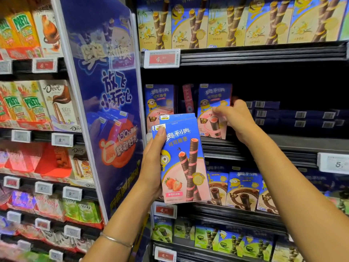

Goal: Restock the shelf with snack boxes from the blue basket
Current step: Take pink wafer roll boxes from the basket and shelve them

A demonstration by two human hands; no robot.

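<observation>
Fingers of the raised right hand point(239, 120) pinch a strawberry wafer-roll box point(211, 103) upright on the shelf point(283, 142); the left hand point(151, 167) grips matching boxes point(183, 163).

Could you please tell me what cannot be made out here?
The blue basket: outside the head view's frame.
Box count in the left hand: the front strawberry box hides those behind.
The right hand: fingers partly behind the shelf box.
The right price tag: cut by the edge.
</observation>
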